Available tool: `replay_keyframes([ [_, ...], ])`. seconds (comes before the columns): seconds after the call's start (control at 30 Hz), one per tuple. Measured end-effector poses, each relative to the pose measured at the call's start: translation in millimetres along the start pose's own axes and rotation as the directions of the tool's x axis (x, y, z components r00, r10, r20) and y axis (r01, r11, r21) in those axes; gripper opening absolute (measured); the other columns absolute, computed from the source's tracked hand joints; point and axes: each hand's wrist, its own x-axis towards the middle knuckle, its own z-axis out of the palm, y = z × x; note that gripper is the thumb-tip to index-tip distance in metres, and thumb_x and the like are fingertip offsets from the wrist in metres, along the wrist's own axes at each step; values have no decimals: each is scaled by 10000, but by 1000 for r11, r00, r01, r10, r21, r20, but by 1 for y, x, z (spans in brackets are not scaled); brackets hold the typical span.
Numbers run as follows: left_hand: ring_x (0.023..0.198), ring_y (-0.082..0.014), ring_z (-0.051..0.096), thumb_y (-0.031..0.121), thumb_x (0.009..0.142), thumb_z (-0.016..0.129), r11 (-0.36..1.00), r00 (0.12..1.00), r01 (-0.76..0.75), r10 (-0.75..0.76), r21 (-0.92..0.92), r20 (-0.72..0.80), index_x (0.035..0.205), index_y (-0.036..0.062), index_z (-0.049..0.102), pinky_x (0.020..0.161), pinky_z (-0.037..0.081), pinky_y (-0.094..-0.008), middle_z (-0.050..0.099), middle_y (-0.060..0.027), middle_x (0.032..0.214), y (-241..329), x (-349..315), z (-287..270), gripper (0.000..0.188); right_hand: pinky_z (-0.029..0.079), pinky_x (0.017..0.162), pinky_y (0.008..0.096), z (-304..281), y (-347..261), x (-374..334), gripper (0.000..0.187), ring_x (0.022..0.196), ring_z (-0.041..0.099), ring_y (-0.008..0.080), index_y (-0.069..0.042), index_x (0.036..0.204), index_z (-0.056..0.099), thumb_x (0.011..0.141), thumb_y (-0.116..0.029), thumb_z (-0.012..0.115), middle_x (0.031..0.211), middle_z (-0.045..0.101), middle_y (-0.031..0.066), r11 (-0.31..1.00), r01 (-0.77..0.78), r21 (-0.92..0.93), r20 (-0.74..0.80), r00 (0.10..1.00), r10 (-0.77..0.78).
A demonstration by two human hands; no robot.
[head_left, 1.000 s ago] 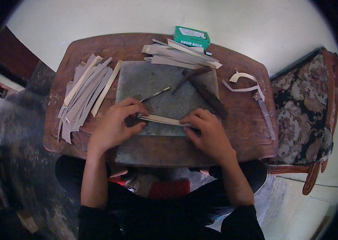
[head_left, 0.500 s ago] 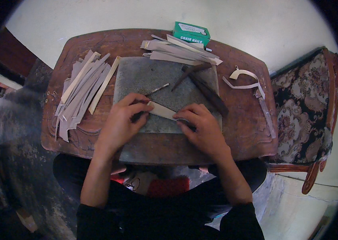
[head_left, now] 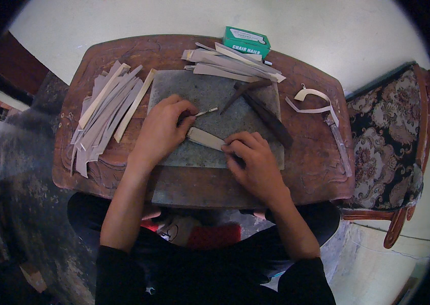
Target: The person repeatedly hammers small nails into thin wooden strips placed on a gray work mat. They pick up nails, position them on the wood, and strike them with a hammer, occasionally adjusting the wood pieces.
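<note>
Head view: right hand point(head_left: 255, 157) pinched flat grey-beige strip point(head_left: 206, 138), I judged steady hold best; left hand point(head_left: 165, 126) touched slim pale-tipped stick point(head_left: 207, 111), grip unclear.

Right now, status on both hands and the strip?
Right hand pinching strip at right end. Left hand at thin stick's left end, grip unclear. Strip over grey slab. Dark hammer beyond, apart from strip.
</note>
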Motion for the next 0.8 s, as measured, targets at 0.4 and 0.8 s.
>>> replay_keyframes([
  [0.4,867,-84,576,97,969,674,859,950,263,-310,-439,-38,1060,27,684,801,458,-257,670,13,927,10,-27,-42,115,483,881,402,-2,-4,2,158,1010,602,299,-54,963,677,811,-33,715,1066,657,72,999,-23,40,-16,1000,24],
  [0.8,857,-97,658,85,938,716,600,929,219,-370,-769,-24,1066,-24,710,821,534,-254,702,-42,967,19,-24,-32,167,478,871,416,1,0,1,159,1001,597,304,-63,963,671,811,-47,716,1063,649,69,999,-30,45,-21,999,31],
])
